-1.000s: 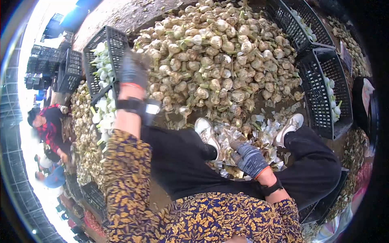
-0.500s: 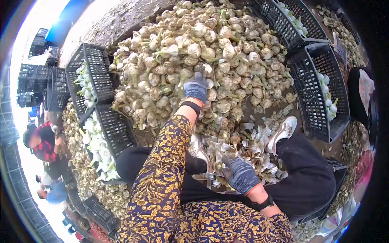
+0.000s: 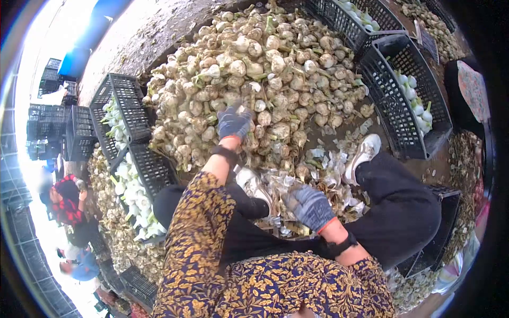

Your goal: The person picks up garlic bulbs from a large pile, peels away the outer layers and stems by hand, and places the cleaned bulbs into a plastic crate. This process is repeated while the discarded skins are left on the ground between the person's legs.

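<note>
My left hand (image 3: pixel 234 123), in a grey-blue knitted glove, is over the near left part of a big heap of garlic bulbs (image 3: pixel 278 63). Its fingers are bent around a pale garlic bulb (image 3: pixel 243 109), of which only a bit shows; the fingertips are slightly blurred. The heap's bulbs are soil-stained, some with short green stalks. My right hand (image 3: pixel 310 206), gloved alike, hovers above loose papery garlic skins (image 3: pixel 339 183) between my shoes. Its fingers are curled closed, and whatever they hold is hidden.
Black plastic crates (image 3: pixel 151 164) with whiter garlic (image 3: pixel 135 199) stand at my left. More crates (image 3: pixel 432 140) with cleaned bulbs are at the right. My shoes (image 3: pixel 363 159) flank the skins. Another person in a red checked top (image 3: pixel 66 199) works at the far left.
My left hand has drawn back a little toward me and left, its fingers now bent instead of reaching forward. My right hand has risen slightly. The whole view has shifted a little.
</note>
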Demonstrator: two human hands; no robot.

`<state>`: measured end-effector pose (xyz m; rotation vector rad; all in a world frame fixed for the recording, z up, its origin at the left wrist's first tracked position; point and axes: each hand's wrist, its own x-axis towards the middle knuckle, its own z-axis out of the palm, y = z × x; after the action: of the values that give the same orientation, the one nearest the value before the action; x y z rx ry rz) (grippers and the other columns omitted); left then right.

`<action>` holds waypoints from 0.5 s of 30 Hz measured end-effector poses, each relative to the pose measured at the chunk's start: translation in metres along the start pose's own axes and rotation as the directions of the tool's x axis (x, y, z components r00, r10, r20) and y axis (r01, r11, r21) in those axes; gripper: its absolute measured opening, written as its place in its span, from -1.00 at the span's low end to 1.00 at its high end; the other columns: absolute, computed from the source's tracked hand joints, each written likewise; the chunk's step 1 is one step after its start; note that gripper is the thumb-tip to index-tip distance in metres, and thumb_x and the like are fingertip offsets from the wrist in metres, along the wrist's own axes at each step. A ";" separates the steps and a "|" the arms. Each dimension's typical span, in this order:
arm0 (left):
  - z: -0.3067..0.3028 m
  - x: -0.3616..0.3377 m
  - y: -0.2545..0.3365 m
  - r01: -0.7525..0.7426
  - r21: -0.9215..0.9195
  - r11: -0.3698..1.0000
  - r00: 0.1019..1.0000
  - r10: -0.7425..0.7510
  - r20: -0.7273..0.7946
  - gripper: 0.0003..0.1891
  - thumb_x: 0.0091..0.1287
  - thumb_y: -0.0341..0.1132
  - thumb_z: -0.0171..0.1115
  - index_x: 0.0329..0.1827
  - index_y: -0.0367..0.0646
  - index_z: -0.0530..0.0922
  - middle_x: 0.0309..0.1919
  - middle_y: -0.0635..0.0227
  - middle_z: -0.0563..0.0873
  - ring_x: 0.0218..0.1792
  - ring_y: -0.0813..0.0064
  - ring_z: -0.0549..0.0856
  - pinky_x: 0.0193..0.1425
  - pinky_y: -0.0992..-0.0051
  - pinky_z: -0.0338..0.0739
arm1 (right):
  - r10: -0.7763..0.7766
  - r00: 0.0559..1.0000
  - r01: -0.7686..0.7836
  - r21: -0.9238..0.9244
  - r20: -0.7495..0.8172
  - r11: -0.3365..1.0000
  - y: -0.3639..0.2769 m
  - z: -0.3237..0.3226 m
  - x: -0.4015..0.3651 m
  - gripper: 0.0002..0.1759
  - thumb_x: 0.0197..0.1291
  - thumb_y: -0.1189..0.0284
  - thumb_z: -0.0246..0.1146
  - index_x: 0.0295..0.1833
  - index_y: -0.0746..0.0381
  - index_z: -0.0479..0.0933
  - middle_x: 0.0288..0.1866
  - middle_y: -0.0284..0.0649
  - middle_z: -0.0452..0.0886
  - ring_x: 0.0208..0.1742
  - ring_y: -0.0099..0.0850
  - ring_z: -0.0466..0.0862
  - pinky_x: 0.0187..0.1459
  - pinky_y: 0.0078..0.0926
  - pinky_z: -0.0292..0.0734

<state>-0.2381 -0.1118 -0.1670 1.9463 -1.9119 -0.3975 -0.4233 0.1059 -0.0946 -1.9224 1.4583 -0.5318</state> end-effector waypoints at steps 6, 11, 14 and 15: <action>-0.050 -0.076 0.065 0.659 -0.752 -0.028 0.742 -0.139 0.656 -0.72 0.31 -0.25 0.01 0.02 -0.13 0.36 -0.20 0.34 0.52 -0.26 0.55 0.56 -0.23 0.55 0.52 | 0.429 0.903 -0.280 0.707 -0.037 0.649 0.003 -0.002 0.019 -0.66 0.11 0.28 0.15 -0.09 0.30 0.50 -0.28 -0.07 0.61 -0.30 -0.35 0.61 -0.24 -0.48 0.49; -0.058 -0.150 0.114 0.404 -0.912 0.074 0.914 -0.055 0.401 -0.64 0.37 -0.29 -0.10 0.22 -0.09 0.29 0.07 0.37 0.44 0.00 0.53 0.47 0.06 0.52 0.43 | 0.075 0.920 -0.002 0.188 -0.386 0.982 0.049 0.017 0.009 -0.70 0.20 0.46 -0.01 0.05 0.23 0.42 -0.42 -0.12 0.56 -0.48 -0.21 0.54 -0.45 -0.37 0.44; -0.052 -0.167 0.106 0.122 -0.834 0.538 0.945 0.195 0.264 -0.59 0.37 -0.28 -0.12 0.24 -0.24 0.24 0.12 0.21 0.40 0.10 0.43 0.39 0.23 0.48 0.21 | 0.221 0.945 -0.093 0.449 -0.242 0.888 0.040 0.000 0.002 -0.69 0.15 0.52 0.00 0.03 0.22 0.43 -0.34 -0.08 0.55 -0.37 -0.26 0.56 -0.34 -0.40 0.46; -0.048 -0.172 0.102 0.057 -0.804 0.592 0.946 0.226 0.233 -0.63 0.37 -0.28 -0.10 0.18 -0.25 0.28 0.06 0.21 0.43 0.06 0.44 0.41 0.19 0.48 0.25 | 0.219 0.944 -0.089 0.449 -0.247 0.889 0.029 -0.012 -0.002 -0.69 0.15 0.52 0.00 0.03 0.22 0.43 -0.34 -0.08 0.55 -0.37 -0.26 0.56 -0.34 -0.40 0.46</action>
<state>-0.3131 0.0635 -0.0889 1.1953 -1.5269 -1.3535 -0.4515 0.1001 -0.1068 -1.4032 1.5028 -1.0068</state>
